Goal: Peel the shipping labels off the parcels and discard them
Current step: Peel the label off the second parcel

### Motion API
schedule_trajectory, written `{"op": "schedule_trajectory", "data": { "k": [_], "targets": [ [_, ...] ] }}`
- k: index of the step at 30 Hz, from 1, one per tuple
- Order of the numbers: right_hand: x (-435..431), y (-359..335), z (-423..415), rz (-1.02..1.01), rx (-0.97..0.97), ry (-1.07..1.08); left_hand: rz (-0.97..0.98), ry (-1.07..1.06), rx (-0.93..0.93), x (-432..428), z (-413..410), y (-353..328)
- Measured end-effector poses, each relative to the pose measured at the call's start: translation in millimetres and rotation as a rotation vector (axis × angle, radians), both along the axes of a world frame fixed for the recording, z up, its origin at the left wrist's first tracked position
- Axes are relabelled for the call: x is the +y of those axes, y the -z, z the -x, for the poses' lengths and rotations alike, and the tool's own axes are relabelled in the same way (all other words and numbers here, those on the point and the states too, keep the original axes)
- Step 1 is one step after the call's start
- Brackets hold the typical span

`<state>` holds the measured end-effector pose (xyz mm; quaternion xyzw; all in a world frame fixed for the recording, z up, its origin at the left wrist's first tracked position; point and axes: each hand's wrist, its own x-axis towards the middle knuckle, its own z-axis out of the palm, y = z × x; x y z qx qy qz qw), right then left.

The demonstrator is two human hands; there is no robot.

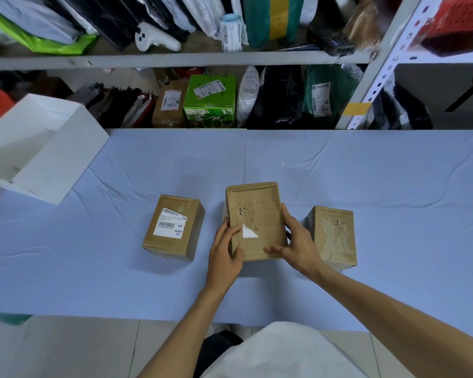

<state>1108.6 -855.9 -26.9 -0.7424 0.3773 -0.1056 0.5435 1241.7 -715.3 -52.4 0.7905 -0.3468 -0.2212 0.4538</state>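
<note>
Three brown cardboard parcels sit in a row on the blue cloth. The middle parcel (257, 214) carries only a small white scrap of label (248, 232) on its top, beside a torn patch. My left hand (225, 251) grips its left side and my right hand (295, 242) grips its right side and near corner. The left parcel (174, 227) has a whole white shipping label (170, 223) with a barcode. The right parcel (332, 236) shows only torn paper marks where a label was.
An open white box (63, 159) stands tilted at the table's far left corner. Behind the table, metal shelves (175, 60) hold more parcels, bags and a roll of labels. The blue table cloth (366, 173) spreads wide around the parcels.
</note>
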Motion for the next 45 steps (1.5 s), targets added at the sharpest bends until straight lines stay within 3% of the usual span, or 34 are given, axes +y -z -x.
{"op": "schedule_trajectory", "data": {
  "k": [11, 27, 45],
  "targets": [
    [2, 2, 2, -0.028, -0.023, 0.022, 0.06, -0.158, 0.211, -12, -1, -11],
    [6, 2, 4, 0.004, -0.02, 0.031, 0.134, -0.17, 0.374, -13, -9, -16],
    [7, -3, 5, 0.059, 0.03, -0.034, 0.096, -0.174, 0.36, -14, -9, -13]
  ]
}}
